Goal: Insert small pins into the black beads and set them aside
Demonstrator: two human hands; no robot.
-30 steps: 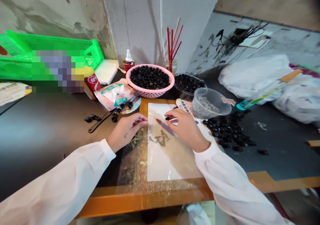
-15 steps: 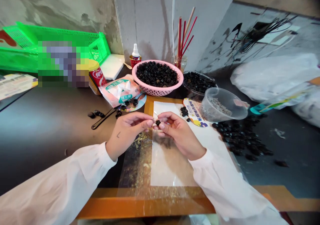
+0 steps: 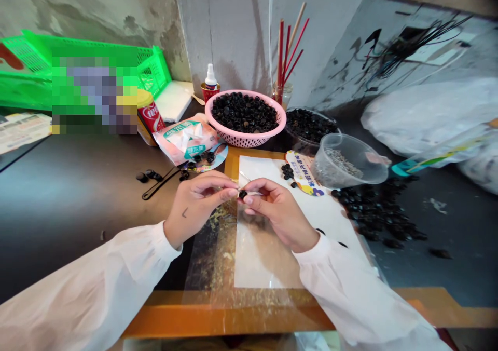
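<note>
Over the white sheet [image 3: 249, 268], both hands meet at their fingertips. My right hand [image 3: 286, 213] pinches a small, round, black button-like piece [image 3: 243, 194] between thumb and fingers. The fingertips of my left hand [image 3: 190, 211] are pressed together against its left side; whatever tiny thing they grip there is too small to make out. A thin white stick [image 3: 245, 176] shows just beyond the fingers. Several similar black pieces [image 3: 287, 172] lie on the sheet beside a printed card [image 3: 301, 166]. Two dark bits [image 3: 342, 244] show by my right sleeve.
Behind stands a pink basket [image 3: 249, 142] heaped with black pieces. To its right are a clear bowl [image 3: 311, 125] of black pieces and a clear tub [image 3: 373, 172] holding small metallic bits. A loose black pile [image 3: 389, 211] lies right. At left are a tissue pack [image 3: 175, 148] and black tweezers [image 3: 159, 186].
The black piece has turned a little and sits slightly lower and further left. Both hands keep their pinch. Two dark bits now show near my right sleeve.
</note>
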